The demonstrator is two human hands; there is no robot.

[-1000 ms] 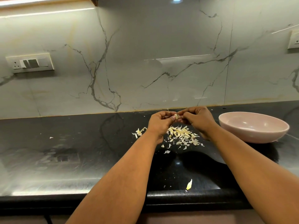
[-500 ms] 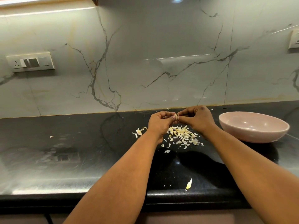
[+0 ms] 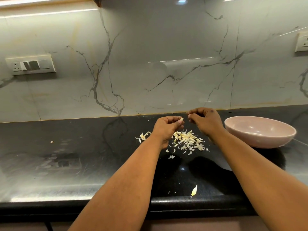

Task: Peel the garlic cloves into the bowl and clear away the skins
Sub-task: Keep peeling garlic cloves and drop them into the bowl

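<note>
Lots of skins (image 3: 187, 140) lie in a heap on the black surface (image 3: 83, 164), just left of the pink bowl (image 3: 260, 131), so much peeling looks done, but no skins are cleared. Left hand (image 3: 166, 127) fingers pinch a clove (image 3: 181, 120) above the heap. Right hand (image 3: 205, 120) fingers are curled close by; I cannot tell if they hold skin.

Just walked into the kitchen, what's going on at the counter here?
A person is peeling garlic by hand. The left hand pinches a clove; the right hand is beside it, fingers curled, a small gap between them. Whether it holds a bit of skin is unclear. Skins lie piled on the counter below. The bowl sits to the right.
</note>
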